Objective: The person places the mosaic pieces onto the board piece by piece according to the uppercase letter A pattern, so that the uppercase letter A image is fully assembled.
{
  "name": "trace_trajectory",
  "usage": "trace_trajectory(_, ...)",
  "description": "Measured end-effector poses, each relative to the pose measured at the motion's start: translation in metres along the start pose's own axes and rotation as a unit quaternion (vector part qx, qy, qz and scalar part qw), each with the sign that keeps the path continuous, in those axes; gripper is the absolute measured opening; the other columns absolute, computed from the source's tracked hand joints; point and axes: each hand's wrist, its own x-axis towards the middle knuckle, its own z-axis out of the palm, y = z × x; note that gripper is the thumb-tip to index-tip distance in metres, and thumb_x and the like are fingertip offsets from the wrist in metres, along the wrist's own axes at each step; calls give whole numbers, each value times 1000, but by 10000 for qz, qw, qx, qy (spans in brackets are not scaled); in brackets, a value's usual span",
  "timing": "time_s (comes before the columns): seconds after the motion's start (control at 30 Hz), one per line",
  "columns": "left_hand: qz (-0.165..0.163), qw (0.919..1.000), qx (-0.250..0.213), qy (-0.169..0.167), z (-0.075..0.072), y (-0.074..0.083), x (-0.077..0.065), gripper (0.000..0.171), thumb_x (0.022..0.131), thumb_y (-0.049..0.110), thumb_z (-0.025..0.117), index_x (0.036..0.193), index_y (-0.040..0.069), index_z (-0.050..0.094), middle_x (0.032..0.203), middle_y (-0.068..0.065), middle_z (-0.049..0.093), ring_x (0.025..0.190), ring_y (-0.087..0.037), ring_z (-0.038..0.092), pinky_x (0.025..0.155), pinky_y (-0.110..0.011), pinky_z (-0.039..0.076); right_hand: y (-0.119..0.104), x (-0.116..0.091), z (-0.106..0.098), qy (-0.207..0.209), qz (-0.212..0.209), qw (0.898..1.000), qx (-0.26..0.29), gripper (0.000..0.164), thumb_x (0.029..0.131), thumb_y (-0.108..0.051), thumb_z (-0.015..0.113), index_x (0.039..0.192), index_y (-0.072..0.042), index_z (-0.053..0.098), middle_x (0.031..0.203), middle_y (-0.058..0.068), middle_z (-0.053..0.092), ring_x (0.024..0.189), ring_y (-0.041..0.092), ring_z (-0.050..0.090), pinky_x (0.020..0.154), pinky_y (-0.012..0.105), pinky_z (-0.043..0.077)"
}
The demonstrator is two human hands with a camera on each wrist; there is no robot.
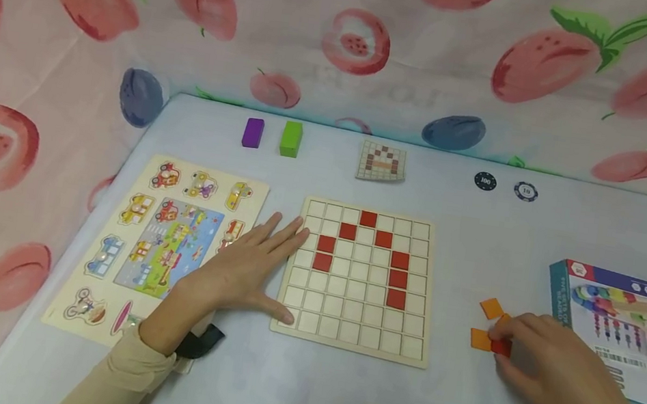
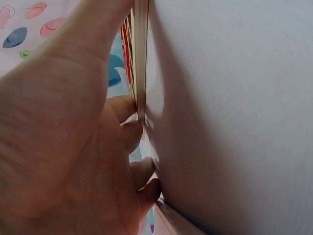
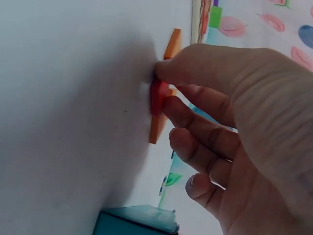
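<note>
A wooden grid board (image 1: 357,283) lies in the middle of the table, with several red square tiles (image 1: 397,278) set in an arch shape. My left hand (image 1: 242,270) rests spread at the board's left edge, thumb and fingertips touching its frame. To the right of the board, my right hand (image 1: 548,368) pinches a red tile (image 3: 157,98) between thumb and finger, low over the table. Orange tiles (image 1: 491,308) lie around that red tile, one partly hidden by the fingers.
A vehicle picture puzzle (image 1: 99,295) lies left of the board. Behind stand a purple block (image 1: 253,133), a green block (image 1: 291,139) and a small pattern card (image 1: 381,162). Two round chips (image 1: 485,181) lie back right. A boxed game (image 1: 640,336) sits beyond my right hand.
</note>
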Motion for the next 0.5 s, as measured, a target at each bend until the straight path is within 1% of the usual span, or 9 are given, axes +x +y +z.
trace_trajectory(0.03, 7, 10000, 9, 22, 0, 0, 0, 135, 71, 75, 86, 172, 15, 18, 182, -5, 8, 169, -41, 3, 136, -58, 20, 0, 0, 1, 103, -41, 9999, -56, 36, 72, -25, 97, 101, -29, 76, 103, -5, 74, 98, 22, 68, 88, 57, 63)
trace_trajectory(0.1, 11, 10000, 4, 60, 0, -1, -1, 135, 71, 75, 86, 172, 15, 19, 182, -5, 9, 169, -40, 4, 136, -58, 20, 0, 0, 2, 170, -44, 9998, -62, 36, 71, -24, 98, 99, -29, 76, 103, -5, 74, 96, 22, 68, 86, 56, 63)
trace_trajectory(0.17, 4, 10000, -9, 78, 0, -1, -1, 135, 71, 75, 86, 172, 15, 19, 182, -5, 9, 169, -40, 4, 136, -58, 20, 1, 1, 3, 144, 8, 9999, -63, 35, 71, -25, 98, 98, -30, 75, 104, -5, 74, 96, 21, 68, 85, 54, 64)
trace_trajectory(0.27, -17, 10000, -12, 59, 1, -2, -1, 135, 71, 75, 85, 172, 16, 18, 182, -4, 8, 169, -40, 3, 136, -58, 20, 4, 3, 3, -102, 133, 9998, 113, 33, 72, -26, 97, 95, -31, 73, 107, -3, 75, 97, 21, 67, 84, 51, 64)
trace_trajectory(0.33, -20, 10000, -31, 25, 0, -2, -1, 135, 71, 75, 85, 172, 16, 18, 183, -4, 7, 169, -40, 3, 136, -58, 20, 4, 5, 3, -156, 178, 9995, 227, 34, 72, -28, 98, 92, -33, 71, 106, -6, 74, 95, 16, 64, 80, 40, 63)
trace_trajectory(0.4, -11, 10000, -33, -1, 0, -2, -1, 135, 71, 75, 85, 173, 16, 18, 183, -4, 7, 169, -40, 3, 136, -58, 20, 2, 7, 2, -63, 144, 9991, 400, 35, 72, -28, 99, 92, -36, 70, 105, -10, 73, 92, 10, 61, 77, 30, 61)
trace_trajectory(0.43, -19, 10000, -39, -25, 0, -2, -1, 135, 71, 76, 85, 173, 17, 17, 183, -3, 7, 169, -40, 3, 136, -58, 20, -2, 9, 0, 19, 97, 9988, 477, 36, 72, -29, 99, 91, -37, 70, 105, -12, 73, 91, 8, 59, 75, 26, 59)
trace_trajectory(0.5, -46, 10000, -42, -63, 0, -2, -1, 136, 71, 76, 85, 173, 17, 17, 183, -3, 6, 169, -40, 2, 136, -58, 20, -15, 17, -3, 222, -172, 9977, 624, 37, 73, -29, 98, 93, -39, 69, 104, -17, 71, 90, 5, 57, 74, 22, 56)
